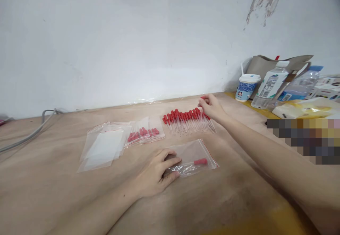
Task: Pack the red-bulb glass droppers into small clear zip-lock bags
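Note:
My left hand [159,169] rests with fingers spread on the left end of a clear zip bag [186,152]. Inside that bag lies one dropper with a red rubber bulb [200,161]. Beyond it, several glass droppers [186,120] lie in a row, red bulbs toward the wall. At the row's right end, my right hand [209,105] pinches a dropper by its red bulb [204,97], its glass tube pointing down. Left of the row are zip bags holding droppers [143,131], and farther left a stack of flat zip bags [102,146].
At the back right stand a paper cup with a straw [247,87], a labelled bottle [269,84], a blue-capped bottle [302,82] and a grey-brown bag [259,65]. A plastic package [310,108] lies before them. A grey cable [29,140] crosses the left side. The white wall [119,44] borders the table.

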Available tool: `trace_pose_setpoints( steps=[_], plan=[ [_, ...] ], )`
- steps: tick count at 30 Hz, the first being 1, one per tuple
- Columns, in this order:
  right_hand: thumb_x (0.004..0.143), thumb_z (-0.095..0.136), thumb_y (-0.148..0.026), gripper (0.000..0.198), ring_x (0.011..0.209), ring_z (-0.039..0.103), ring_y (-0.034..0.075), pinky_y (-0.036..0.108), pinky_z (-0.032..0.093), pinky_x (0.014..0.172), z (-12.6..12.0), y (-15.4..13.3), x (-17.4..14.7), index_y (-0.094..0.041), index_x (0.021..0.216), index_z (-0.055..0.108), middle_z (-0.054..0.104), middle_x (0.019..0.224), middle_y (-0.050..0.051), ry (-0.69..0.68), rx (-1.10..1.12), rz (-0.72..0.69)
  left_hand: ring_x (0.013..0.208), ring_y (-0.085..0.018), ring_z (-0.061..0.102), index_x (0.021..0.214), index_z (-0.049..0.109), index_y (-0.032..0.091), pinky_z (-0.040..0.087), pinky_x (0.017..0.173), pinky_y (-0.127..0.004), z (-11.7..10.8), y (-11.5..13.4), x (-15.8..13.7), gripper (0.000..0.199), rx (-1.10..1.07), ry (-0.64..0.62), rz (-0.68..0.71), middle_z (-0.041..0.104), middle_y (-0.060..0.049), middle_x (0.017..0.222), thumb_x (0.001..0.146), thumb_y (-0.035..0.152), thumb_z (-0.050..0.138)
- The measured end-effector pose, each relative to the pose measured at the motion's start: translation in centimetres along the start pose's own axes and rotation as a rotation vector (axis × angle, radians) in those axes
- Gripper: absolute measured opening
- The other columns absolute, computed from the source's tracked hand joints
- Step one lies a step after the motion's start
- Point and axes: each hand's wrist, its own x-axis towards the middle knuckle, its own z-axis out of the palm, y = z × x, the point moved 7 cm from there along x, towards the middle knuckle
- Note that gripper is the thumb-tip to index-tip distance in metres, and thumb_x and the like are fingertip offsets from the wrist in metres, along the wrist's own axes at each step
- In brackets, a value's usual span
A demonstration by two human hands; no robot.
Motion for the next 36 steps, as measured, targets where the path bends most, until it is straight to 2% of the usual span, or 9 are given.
trace_pose_setpoints(
  steps=[3,6,12,15,18,21,23,27,36],
  plan=[
    [0.081,0.045,-0.048,0.032,0.049,0.049,0.009,0.021,0.040,0.045,-2.6,0.6,-3.7,-0.022,0.096,0.037,0.057,0.070,-0.001,0.029,0.363,0.008,0.110,-0.023,0.047,0.121,0.052,0.023,0.040,0.095,-0.038,-0.1,0.1,0.0,0.035,0.007,-0.003,0.005,0.049,-0.008,0.121,0.087,0.031,0.048],
    [0.073,0.055,-0.052,0.040,0.047,0.047,0.009,0.021,0.039,0.042,-3.8,2.6,-7.3,-0.023,0.093,0.034,0.052,0.066,-0.003,0.060,0.521,0.112,0.112,-0.023,0.047,0.122,0.051,0.025,0.039,0.096,-0.039,-0.2,0.1,0.1,0.035,0.023,-0.006,0.005,0.050,-0.007,0.123,0.088,0.032,0.047],
    [0.077,0.056,-0.037,0.025,0.049,0.050,0.009,0.022,0.043,0.044,-2.1,5.5,-11.4,-0.024,0.086,0.037,0.054,0.067,-0.003,0.040,0.728,0.406,0.116,-0.021,0.046,0.124,0.049,0.026,0.039,0.097,-0.039,-0.3,0.3,0.2,0.034,0.045,-0.053,0.005,0.050,-0.005,0.126,0.092,0.031,0.040],
    [0.078,0.055,-0.028,0.017,0.055,0.056,0.010,0.024,0.049,0.055,-0.7,5.5,-12.3,-0.022,0.080,0.039,0.058,0.070,-0.001,-0.070,0.847,0.542,0.118,-0.022,0.045,0.127,0.047,0.027,0.038,0.098,-0.041,-0.3,0.3,0.2,0.037,0.055,-0.068,0.007,0.048,-0.005,0.128,0.091,0.033,0.042],
    [0.073,0.062,-0.023,0.018,0.066,0.061,0.011,0.025,0.050,0.067,0.1,4.7,-12.9,-0.020,0.076,0.045,0.062,0.074,0.002,-0.359,0.888,0.605,0.119,-0.023,0.044,0.129,0.043,0.026,0.037,0.099,-0.043,-0.1,0.1,0.1,0.041,0.054,-0.060,-0.016,0.047,-0.005,0.131,0.089,0.036,0.044],
    [0.065,0.071,-0.026,0.025,0.059,0.056,0.009,0.023,0.045,0.057,-0.2,4.0,-13.4,-0.017,0.076,0.051,0.061,0.067,0.000,-0.710,0.665,0.502,0.120,-0.022,0.044,0.130,0.041,0.025,0.037,0.099,-0.042,0.0,-0.1,0.1,0.043,0.037,-0.057,-0.046,0.047,-0.005,0.131,0.089,0.038,0.045],
    [0.062,0.073,-0.031,0.027,0.052,0.049,0.006,0.020,0.038,0.049,-0.9,3.7,-13.3,-0.016,0.075,0.054,0.056,0.061,-0.003,-0.816,0.487,0.372,0.120,-0.022,0.043,0.129,0.042,0.025,0.037,0.099,-0.041,0.0,-0.1,0.1,0.043,0.032,-0.058,-0.056,0.047,-0.005,0.131,0.089,0.038,0.045],
    [0.063,0.071,-0.037,0.029,0.050,0.043,0.005,0.020,0.031,0.046,-1.1,3.0,-13.3,-0.016,0.076,0.056,0.053,0.059,-0.005,-0.848,0.354,0.230,0.119,-0.022,0.044,0.129,0.043,0.025,0.038,0.099,-0.041,-0.1,0.0,0.1,0.043,0.035,-0.058,-0.055,0.048,-0.005,0.131,0.088,0.038,0.046],
    [0.062,0.071,-0.037,0.032,0.062,0.054,0.010,0.023,0.039,0.057,0.7,2.9,-13.8,-0.016,0.080,0.056,0.060,0.070,-0.001,-0.796,0.437,0.161,0.120,-0.022,0.044,0.130,0.041,0.024,0.037,0.100,-0.040,-0.1,-0.2,0.2,0.046,0.016,-0.054,-0.069,0.048,-0.005,0.131,0.087,0.039,0.048]
  ],
)
